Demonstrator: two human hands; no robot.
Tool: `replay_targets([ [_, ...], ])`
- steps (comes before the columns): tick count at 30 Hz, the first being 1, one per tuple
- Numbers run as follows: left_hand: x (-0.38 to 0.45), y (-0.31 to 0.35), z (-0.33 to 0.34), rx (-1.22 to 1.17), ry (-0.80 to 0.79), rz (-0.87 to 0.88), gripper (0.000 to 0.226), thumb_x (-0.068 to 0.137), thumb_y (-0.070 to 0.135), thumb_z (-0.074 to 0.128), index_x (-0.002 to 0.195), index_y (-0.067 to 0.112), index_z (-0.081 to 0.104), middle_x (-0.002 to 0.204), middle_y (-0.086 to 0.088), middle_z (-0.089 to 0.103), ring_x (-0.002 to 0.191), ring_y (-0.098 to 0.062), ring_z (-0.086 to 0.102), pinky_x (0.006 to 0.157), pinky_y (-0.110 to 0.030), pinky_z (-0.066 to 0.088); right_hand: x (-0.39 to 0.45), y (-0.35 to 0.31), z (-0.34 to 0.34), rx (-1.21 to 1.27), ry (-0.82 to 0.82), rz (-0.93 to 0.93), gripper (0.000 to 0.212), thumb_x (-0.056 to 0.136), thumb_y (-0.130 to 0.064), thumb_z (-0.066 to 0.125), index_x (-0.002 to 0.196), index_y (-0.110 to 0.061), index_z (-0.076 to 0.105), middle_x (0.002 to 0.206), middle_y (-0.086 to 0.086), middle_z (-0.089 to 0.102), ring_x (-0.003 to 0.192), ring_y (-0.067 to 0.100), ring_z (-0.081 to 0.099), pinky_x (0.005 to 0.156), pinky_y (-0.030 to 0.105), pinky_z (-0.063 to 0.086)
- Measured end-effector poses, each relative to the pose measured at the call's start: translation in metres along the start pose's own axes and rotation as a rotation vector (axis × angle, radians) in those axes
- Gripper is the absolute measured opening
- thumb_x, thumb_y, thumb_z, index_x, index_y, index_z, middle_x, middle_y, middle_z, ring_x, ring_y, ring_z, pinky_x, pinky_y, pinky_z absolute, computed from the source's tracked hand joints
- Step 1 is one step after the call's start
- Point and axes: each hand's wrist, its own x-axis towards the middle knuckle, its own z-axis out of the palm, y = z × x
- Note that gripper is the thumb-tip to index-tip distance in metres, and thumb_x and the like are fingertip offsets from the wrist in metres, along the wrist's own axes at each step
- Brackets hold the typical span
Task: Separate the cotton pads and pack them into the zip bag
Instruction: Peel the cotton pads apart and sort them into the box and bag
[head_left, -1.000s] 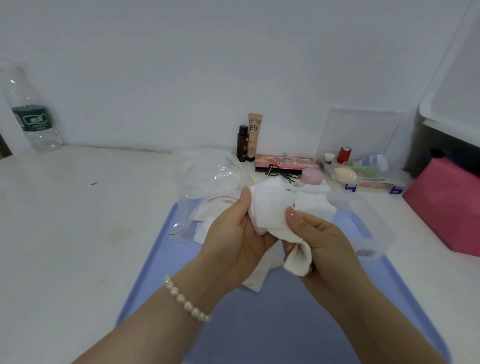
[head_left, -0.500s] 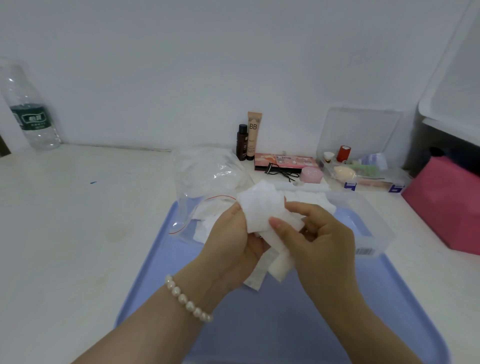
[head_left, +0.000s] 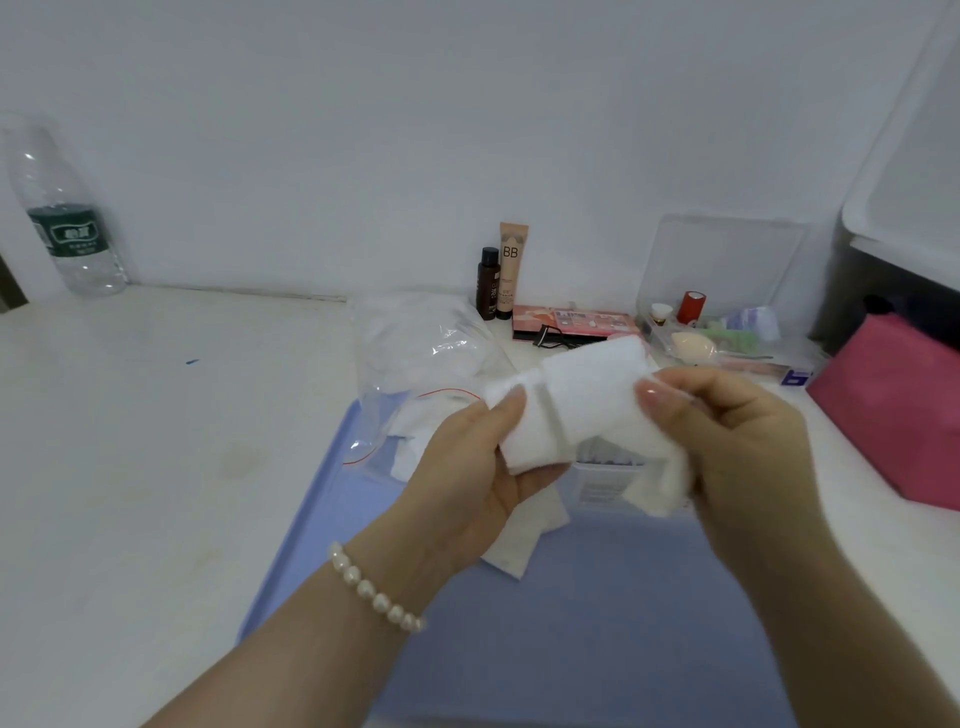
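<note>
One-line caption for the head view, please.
Both hands, left hand and right hand, pull apart white cotton pads above a blue tray.

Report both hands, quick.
Left hand: holding the stack of white square cotton pads.
Right hand: fingers pinching the same pads.

water bottle (head_left: 65, 228), BB tube (head_left: 511, 267), pink pouch (head_left: 893, 410)

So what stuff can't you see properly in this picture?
- How many cotton pads are in the bunch: head view, they overlap and both hands cover parts.
- Right hand: blurred, so its grip is unclear.
- Clear box on the tray: mostly behind pads and hands.
- Zip bag: contents are a white blur.
- Bottle label: too small.
</note>
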Motion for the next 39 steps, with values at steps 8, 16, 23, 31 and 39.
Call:
replay_targets([
  [8,-0.008,-0.010,0.000,0.453,-0.273,-0.163,0.020,0.095,0.006,0.047,0.098,0.010,0.066,0.087,-0.006,0.069,0.072,-0.017,0.066,0.065,-0.032,0.058,0.006,-0.010,-0.021,-0.240,-0.477,0.263,0.018,0.048,-0.022,0.083,0.059,-0.015,0.070,0.058,0.005,0.063,0.052,0.016,0.057,0.053,0.027,0.042],
  [16,-0.008,-0.010,-0.002,0.522,-0.306,-0.186,0.022,0.098,0.018,0.045,0.108,0.011,0.063,0.110,-0.020,0.067,0.099,-0.034,0.065,0.071,-0.038,0.057,0.006,-0.014,-0.019,-0.538,-0.366,0.234,0.014,0.076,-0.007,0.071,0.063,-0.012,0.066,0.058,-0.001,0.063,0.049,0.008,0.055,0.042,0.022,0.041],
  [23,-0.011,-0.009,0.004,0.425,-0.230,-0.210,0.028,0.099,0.029,0.040,0.104,0.012,0.062,0.103,-0.014,0.068,0.090,-0.028,0.068,0.064,-0.039,0.058,0.006,-0.013,-0.018,-0.561,-0.367,0.237,0.017,0.076,-0.006,0.071,0.061,-0.013,0.066,0.054,-0.001,0.061,0.044,0.003,0.051,0.037,0.016,0.037],
  [31,-0.010,-0.009,0.002,0.405,-0.273,-0.273,0.044,0.091,0.046,0.041,0.114,0.012,0.057,0.111,-0.018,0.068,0.098,-0.036,0.067,0.068,-0.040,0.057,0.005,-0.013,-0.016,-0.522,-0.370,0.214,0.013,0.076,-0.002,0.072,0.065,-0.007,0.066,0.049,-0.005,0.062,0.041,-0.001,0.053,0.036,0.011,0.036],
  [39,-0.012,-0.010,0.000,0.411,-0.394,-0.183,0.035,0.072,0.022,0.062,0.106,0.014,0.060,0.098,-0.008,0.072,0.090,-0.027,0.070,0.072,-0.034,0.059,0.006,-0.013,-0.016,-0.439,-0.343,0.270,0.015,0.060,-0.023,0.078,0.064,-0.011,0.071,0.055,-0.001,0.066,0.047,0.006,0.058,0.042,0.017,0.042],
])
